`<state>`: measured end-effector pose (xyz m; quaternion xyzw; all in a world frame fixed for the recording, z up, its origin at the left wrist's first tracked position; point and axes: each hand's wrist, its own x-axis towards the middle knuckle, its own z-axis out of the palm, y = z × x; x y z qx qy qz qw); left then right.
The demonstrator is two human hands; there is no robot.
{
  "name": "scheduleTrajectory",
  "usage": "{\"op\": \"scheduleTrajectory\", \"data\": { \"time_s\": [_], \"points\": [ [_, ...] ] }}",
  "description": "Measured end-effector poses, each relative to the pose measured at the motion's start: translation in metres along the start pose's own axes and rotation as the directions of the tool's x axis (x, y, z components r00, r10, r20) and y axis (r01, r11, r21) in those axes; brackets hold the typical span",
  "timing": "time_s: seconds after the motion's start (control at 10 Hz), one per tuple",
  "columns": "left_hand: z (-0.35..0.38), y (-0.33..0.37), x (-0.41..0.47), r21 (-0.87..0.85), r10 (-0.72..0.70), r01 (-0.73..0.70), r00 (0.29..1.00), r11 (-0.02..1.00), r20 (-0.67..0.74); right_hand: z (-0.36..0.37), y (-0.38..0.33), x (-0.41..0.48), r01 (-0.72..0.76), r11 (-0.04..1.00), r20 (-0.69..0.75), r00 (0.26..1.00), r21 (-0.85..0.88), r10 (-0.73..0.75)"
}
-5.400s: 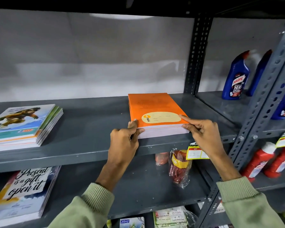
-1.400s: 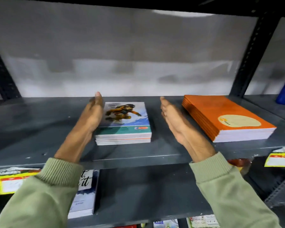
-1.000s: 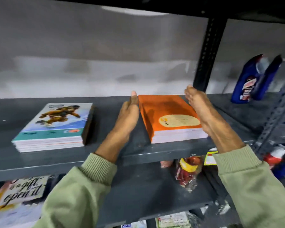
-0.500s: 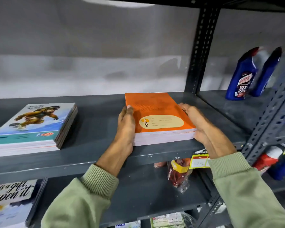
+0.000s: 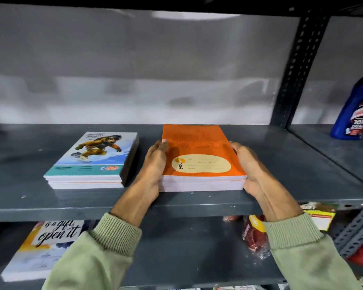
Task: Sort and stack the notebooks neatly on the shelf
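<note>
A stack of orange notebooks (image 5: 199, 149) with a cream label lies flat on the grey metal shelf (image 5: 291, 164). My left hand (image 5: 155, 166) presses against its left edge and my right hand (image 5: 249, 168) clasps its right edge, so the stack is held between them. Just to the left, a small gap away, sits a second stack of notebooks (image 5: 92, 162) with a cartoon snowboarder on a blue and teal cover, squared up and untouched.
A blue cleaner bottle (image 5: 354, 114) stands on the neighbouring shelf at right, behind a perforated upright post (image 5: 296, 68). On the shelf below lie a notebook stack with cursive lettering (image 5: 40, 248), a red plastic-wrapped packet (image 5: 254, 235) and yellow price tags (image 5: 321, 218).
The orange stack has moved left along the shelf between my hands and now sits close beside the snowboarder stack. My hands stay on its two side edges.
</note>
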<state>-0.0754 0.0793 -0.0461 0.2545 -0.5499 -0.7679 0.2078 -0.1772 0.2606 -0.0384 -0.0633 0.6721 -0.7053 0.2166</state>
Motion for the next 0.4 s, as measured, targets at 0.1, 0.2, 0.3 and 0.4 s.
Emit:
{"op": "scheduleTrajectory", "data": {
  "time_s": [0.1,0.2,0.3,0.4],
  "points": [
    [-0.016,0.005,0.001,0.038,0.009,-0.009,1.0,0.999,-0.005,0.018,0.001,-0.003,0.007,1.0,0.02,1.0,-0.011,-0.007],
    [-0.025,0.005,0.004,0.064,0.034,-0.035,0.999,0.997,0.009,0.028,0.004,-0.002,0.017,1.0,0.032,0.999,-0.024,-0.016],
    [-0.029,0.01,0.0,0.107,0.037,-0.039,0.999,0.993,0.019,0.034,0.003,-0.006,0.024,0.999,0.029,0.999,-0.046,-0.023],
    [-0.029,0.011,-0.009,0.213,0.06,-0.063,0.998,0.975,0.018,0.03,0.001,-0.013,0.023,0.995,0.029,0.999,-0.095,-0.02]
  ]
}}
